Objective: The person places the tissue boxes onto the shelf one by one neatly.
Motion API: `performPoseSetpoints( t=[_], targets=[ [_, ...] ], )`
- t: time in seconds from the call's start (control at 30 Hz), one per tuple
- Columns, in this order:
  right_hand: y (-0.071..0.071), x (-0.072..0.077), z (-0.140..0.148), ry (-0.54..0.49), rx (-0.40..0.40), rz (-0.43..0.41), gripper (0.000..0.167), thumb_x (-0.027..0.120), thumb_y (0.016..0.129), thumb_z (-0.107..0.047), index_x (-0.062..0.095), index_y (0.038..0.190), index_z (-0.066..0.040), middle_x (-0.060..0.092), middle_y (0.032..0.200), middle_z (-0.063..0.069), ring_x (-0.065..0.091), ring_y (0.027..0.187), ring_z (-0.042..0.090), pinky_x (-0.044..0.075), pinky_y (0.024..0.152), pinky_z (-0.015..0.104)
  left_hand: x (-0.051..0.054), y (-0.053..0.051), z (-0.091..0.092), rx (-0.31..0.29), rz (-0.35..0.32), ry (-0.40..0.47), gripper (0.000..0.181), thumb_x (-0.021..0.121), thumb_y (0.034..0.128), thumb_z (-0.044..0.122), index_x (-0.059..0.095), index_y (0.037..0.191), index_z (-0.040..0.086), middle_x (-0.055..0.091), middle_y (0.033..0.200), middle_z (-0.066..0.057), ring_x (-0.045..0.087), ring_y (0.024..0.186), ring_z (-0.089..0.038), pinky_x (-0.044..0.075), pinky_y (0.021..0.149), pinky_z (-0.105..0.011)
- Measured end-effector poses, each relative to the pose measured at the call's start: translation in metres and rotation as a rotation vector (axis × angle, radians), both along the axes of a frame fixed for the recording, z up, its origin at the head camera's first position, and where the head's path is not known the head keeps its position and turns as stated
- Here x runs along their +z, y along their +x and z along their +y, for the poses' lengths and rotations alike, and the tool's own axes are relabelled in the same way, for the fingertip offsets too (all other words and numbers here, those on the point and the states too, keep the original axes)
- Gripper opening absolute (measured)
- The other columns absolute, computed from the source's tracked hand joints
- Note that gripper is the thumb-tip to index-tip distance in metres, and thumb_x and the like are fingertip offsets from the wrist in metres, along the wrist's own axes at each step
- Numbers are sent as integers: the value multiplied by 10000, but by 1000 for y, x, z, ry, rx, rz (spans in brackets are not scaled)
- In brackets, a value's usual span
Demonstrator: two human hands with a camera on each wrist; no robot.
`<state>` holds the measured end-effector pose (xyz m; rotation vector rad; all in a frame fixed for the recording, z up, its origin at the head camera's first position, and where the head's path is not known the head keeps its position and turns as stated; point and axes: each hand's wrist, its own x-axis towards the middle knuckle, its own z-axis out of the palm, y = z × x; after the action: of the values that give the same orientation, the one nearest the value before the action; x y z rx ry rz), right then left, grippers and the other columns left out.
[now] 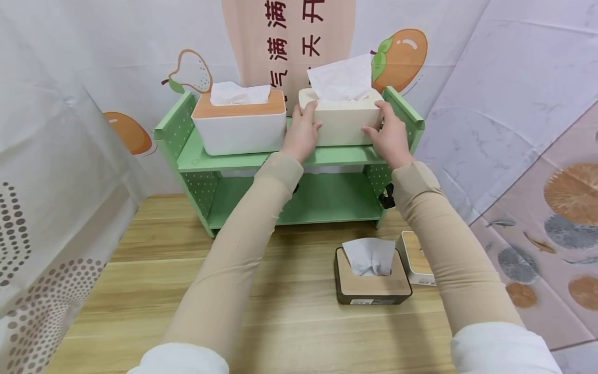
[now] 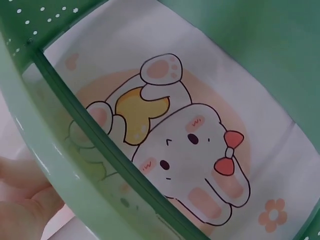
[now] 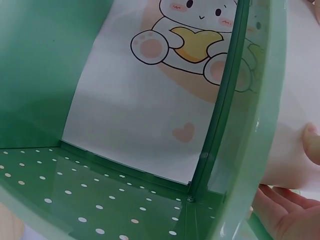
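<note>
In the head view a cream tissue box (image 1: 345,124) with a white tissue standing out of its top rests on the right part of the green shelf's upper board. My left hand (image 1: 301,132) grips its left end, and my right hand (image 1: 390,136) grips its right end, thumbs on the front face. The left wrist view has part of my left hand (image 2: 25,200) at the lower left, beyond the shelf edge. In the right wrist view my right hand (image 3: 295,210) touches the pale box (image 3: 295,100), fingers at its lower edge.
A white box with a wooden lid (image 1: 240,127) stands on the upper board at left. The green shelf (image 1: 327,197) has a lower board. On the wooden table (image 1: 280,332) are a dark tissue box (image 1: 374,285) and another wood-topped box (image 1: 416,252), partly behind my right sleeve.
</note>
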<state>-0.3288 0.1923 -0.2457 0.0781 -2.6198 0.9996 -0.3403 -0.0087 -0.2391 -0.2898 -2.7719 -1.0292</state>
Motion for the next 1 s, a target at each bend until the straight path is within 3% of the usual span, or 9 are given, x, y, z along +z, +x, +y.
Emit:
performPoseSetpoints(
  t=[0.27,0.43,0.6,0.73,0.87,1.0],
  targets=[
    [2,1,0,9,20,14,669,604,929,-223,241,1489,-183,447,1417,212,534,1202,360,443,993,445,4,7,-4,-9,45,31,592,467,997,258,181,1515,246,113,1562,-227,234,1425,-330,257,1147,-400],
    [6,1,-1,21,25,45,677,609,923,-232,247,1490,-152,487,1334,228,514,1147,350,422,978,450,10,14,-5,-3,83,48,597,486,987,250,198,1510,232,155,1554,-200,256,1418,-303,273,1141,-394],
    [13,5,-3,33,0,98,680,611,918,-259,261,1491,-152,418,1370,207,441,1213,329,362,1034,464,19,27,-1,-50,108,22,621,489,978,239,181,1517,230,89,1577,-166,228,1432,-267,252,1150,-365],
    [20,5,-3,18,2,193,621,609,913,-236,334,1456,-115,325,1467,161,339,1352,298,282,1128,429,22,42,0,-76,191,-25,601,490,973,218,223,1510,187,85,1572,-205,228,1431,-301,243,1153,-384],
    [31,0,-2,-18,43,333,505,602,900,-151,442,1359,-17,380,1405,182,348,1329,293,278,1124,395,15,59,-2,-141,312,-53,550,505,965,187,310,1471,96,178,1539,-237,336,1376,-338,319,1115,-403],
    [44,-15,-4,-36,101,430,437,604,873,-65,494,1281,45,439,1334,220,396,1265,314,316,1083,411,0,75,-4,-209,365,-30,511,521,954,164,365,1428,52,247,1514,-236,371,1349,-353,343,1098,-417]
  ],
)
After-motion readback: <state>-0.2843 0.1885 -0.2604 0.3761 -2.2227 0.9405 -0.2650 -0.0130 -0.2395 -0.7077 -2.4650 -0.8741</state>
